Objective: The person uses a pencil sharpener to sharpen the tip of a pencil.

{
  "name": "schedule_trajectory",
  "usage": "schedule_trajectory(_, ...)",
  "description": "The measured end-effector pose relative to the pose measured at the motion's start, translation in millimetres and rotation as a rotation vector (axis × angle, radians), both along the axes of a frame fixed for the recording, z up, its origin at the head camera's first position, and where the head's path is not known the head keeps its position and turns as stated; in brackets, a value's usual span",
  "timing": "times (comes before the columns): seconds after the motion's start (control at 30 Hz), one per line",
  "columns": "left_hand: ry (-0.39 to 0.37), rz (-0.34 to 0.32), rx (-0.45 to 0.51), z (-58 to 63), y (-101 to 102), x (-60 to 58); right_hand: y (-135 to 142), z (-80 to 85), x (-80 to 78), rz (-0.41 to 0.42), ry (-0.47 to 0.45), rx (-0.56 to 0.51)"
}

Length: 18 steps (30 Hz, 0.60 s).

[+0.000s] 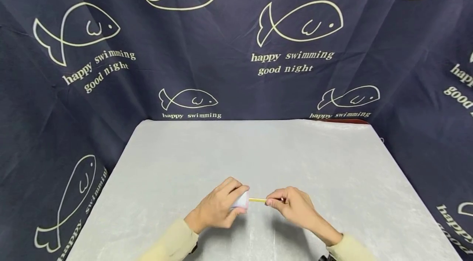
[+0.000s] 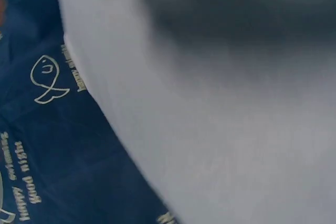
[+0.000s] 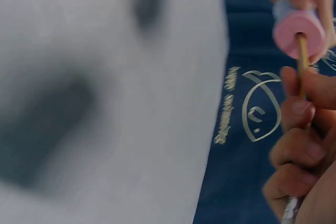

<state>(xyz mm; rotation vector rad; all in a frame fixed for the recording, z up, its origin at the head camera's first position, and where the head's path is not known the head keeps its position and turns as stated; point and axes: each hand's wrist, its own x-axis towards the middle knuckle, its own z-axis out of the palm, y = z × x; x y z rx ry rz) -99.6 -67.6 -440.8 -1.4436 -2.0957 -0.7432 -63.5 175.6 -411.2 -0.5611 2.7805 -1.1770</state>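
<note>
My left hand (image 1: 218, 205) grips a small pencil sharpener (image 1: 242, 200) with a pale blue body and a pink end. From the right, my right hand (image 1: 295, 206) pinches a yellow pencil (image 1: 257, 199) between thumb and fingers. In the right wrist view, the pencil's far end sits inside the hole in the sharpener's pink face (image 3: 287, 34). There the other fingers (image 3: 294, 150) curl round the rest of the shaft, and its silvery end (image 3: 290, 211) sticks out below them. Both hands are held above the table; the left wrist view shows neither hand nor sharpener.
A pale grey cloth covers the table (image 1: 255, 150), and shadows of the hands fall on it. Dark blue curtains (image 1: 236, 68) printed with fish and lettering stand behind and at both sides. A reddish strip (image 1: 347, 121) shows along the back right edge.
</note>
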Motion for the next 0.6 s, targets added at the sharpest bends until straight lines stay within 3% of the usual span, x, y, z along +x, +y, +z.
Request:
schedule_trajectory(0.07, 0.233, 0.002, 0.006, 0.0, -0.4, -1.9, 1.3, 10.1, -4.9, 0.022, -0.191, -0.051)
schedule_trajectory(0.13, 0.391, 0.016, 0.035, 0.9, -0.9, -3.9, 1.4, 18.2, -9.8, 0.050, -0.249, -0.048)
schedule_trajectory(0.2, 0.464, 0.027, 0.063, 1.6, -2.0, -5.8, 0.1, 23.7, -13.1, 0.072, -0.224, -0.015)
schedule_trajectory(0.23, 0.460, 0.030, 0.072, 1.7, -2.8, -6.3, -1.1, 25.2, -13.5, 0.072, -0.196, 0.013)
schedule_trajectory(0.33, 0.363, 0.042, 0.080, 2.1, -6.3, -8.0, -6.1, 25.7, -12.5, 0.046, -0.065, 0.091)
schedule_trajectory(0.43, 0.186, 0.065, 0.081, 3.8, -11.2, -10.5, -10.9, 21.6, -10.9, 0.013, 0.103, 0.122)
schedule_trajectory(0.6, -0.161, 0.130, 0.111, 12.6, -17.0, -13.5, -13.7, 9.9, -14.5, -0.003, 0.531, 0.161)
